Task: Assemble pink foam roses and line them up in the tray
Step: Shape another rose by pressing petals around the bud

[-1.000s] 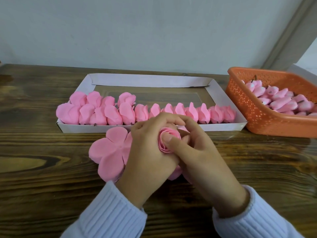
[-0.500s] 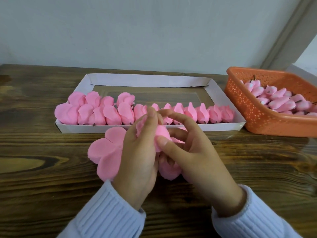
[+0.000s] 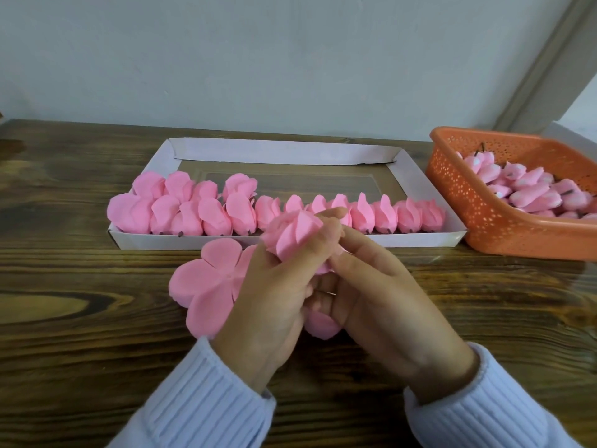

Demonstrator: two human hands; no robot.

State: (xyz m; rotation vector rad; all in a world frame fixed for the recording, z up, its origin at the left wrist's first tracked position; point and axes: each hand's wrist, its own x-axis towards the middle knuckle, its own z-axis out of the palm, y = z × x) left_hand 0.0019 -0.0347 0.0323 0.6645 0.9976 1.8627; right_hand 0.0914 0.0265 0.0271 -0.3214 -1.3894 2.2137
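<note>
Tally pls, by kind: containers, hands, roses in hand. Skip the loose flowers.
White cardboard tray: 1
Orange plastic basket: 1
Hands: 2, left hand and right hand
Foam rose held between them: 1
Total: 5

Rose (image 3: 290, 236) base hidden; basket (image 3: 468, 205) cut off rt.

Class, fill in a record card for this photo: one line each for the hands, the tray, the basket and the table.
Left hand: grips a pink foam rose
Right hand: fingers curl against that rose's base
White cardboard tray: pink foam roses lined along its near wall
Orange perforated plastic basket: holds pink foam buds, right of tray
Brown wooden table: flat pink foam petal pieces beneath the hands
</note>
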